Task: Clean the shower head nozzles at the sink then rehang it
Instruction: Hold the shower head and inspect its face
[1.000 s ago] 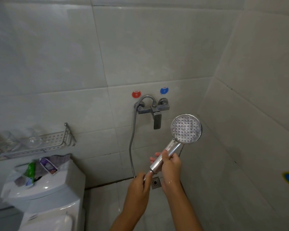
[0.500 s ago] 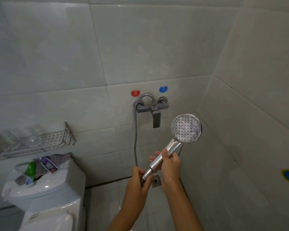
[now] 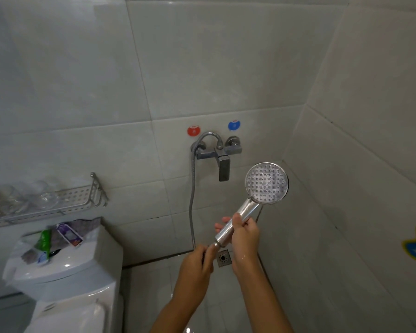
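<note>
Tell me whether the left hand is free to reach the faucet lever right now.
Probably not yet: the left hand pinches the hose fitting under the shower head handle. The path up to the faucet lever looks unobstructed once it lets go.

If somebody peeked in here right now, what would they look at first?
Probably the shiny shower head, held up in the middle with its dotted face toward us. The right hand grips its handle and the left hand pinches the bottom end where the hose joins. Next, the red dot and blue dot on the wall above the tap.
</note>
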Tool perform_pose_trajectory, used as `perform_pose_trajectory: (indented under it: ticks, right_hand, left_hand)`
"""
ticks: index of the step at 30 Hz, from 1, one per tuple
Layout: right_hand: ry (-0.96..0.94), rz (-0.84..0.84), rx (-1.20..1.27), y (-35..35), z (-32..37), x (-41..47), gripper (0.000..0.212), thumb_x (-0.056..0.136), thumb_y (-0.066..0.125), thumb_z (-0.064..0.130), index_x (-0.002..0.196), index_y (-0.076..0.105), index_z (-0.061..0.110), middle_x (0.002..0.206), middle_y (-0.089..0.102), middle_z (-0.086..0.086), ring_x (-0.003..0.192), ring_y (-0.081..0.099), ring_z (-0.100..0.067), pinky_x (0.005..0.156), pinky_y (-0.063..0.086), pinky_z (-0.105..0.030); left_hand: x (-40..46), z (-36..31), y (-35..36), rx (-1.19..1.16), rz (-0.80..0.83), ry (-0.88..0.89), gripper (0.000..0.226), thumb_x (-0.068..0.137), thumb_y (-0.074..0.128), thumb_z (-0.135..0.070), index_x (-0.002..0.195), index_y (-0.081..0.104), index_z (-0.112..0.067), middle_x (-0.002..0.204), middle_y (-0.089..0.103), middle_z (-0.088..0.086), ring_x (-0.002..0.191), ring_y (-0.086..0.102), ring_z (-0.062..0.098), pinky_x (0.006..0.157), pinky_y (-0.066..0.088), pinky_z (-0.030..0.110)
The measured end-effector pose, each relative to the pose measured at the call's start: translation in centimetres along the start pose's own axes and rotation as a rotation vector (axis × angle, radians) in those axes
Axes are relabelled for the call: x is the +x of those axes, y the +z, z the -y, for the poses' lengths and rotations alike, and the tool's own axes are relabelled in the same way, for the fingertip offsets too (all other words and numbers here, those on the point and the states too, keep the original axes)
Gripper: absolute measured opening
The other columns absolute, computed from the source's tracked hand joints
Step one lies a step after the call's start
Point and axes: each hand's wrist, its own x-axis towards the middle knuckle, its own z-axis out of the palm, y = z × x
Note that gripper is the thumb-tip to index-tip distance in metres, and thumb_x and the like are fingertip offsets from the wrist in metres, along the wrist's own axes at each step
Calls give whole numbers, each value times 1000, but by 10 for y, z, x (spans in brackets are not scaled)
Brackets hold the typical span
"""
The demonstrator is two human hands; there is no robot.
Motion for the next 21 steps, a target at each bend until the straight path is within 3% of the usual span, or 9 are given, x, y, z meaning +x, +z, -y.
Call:
perform_pose_trajectory:
  ticks: [3, 6, 11, 13, 15, 17, 21]
  right_hand:
    - [0, 7, -9, 1, -2, 0, 19, 103, 47, 19, 116, 55, 7, 100, 71, -15, 80, 76, -28, 69, 61, -40]
    - [-1, 10, -9, 1, -3, 0, 18, 103, 47, 19, 115, 55, 9, 99, 71, -14, 81, 76, -28, 71, 62, -43]
    - [5, -1, -3, 2, -2, 2, 15, 103, 46, 18, 110, 56, 10, 99, 71, -15, 79, 76, -28, 74, 62, -46]
    - [3, 0, -14, 3, -3, 2, 17, 103, 47, 19, 114, 56, 9, 99, 71, -15, 80, 76, -28, 74, 62, -44]
    - [3, 2, -11, 5, -3, 2, 16, 103, 47, 19, 113, 56, 10, 98, 71, -14, 80, 76, -28, 72, 62, -42]
    - [4, 0, -11, 5, -3, 2, 16, 103, 46, 19, 112, 56, 10, 98, 71, -14, 80, 76, -27, 71, 62, -41]
    - [3, -5, -2, 6, -3, 3, 11, 103, 47, 18, 106, 56, 14, 96, 71, -13, 80, 75, -29, 71, 62, -42]
  left_hand:
    - [-1, -3, 0, -31, -13, 6, 22, 95, 50, -39, 90, 59, -20, 69, 60, -1, 58, 54, 4, 56, 44, 20]
    - [-3, -2, -3, -83, -17, 45, 17, 90, 66, -26, 95, 51, -19, 76, 60, 2, 60, 54, 6, 57, 46, 22]
    - [0, 0, -3, 1, 2, 2, 24, 98, 47, -36, 86, 57, -17, 72, 63, 5, 63, 58, 17, 62, 51, 34]
    - [-1, -1, -3, -1, 12, 11, 21, 99, 46, -33, 87, 58, -19, 72, 62, 1, 63, 58, 12, 61, 50, 28]
    - [-1, -2, -5, -64, 12, 26, 9, 94, 58, -31, 92, 55, -22, 73, 61, -3, 62, 56, 5, 58, 47, 21]
    - [0, 0, -7, -95, -4, 31, 16, 89, 66, -28, 93, 52, -21, 74, 60, -2, 60, 54, 4, 57, 46, 21]
    - [4, -1, -7, -17, -5, 1, 19, 97, 51, -31, 84, 55, -18, 69, 61, 0, 58, 54, 4, 57, 47, 25]
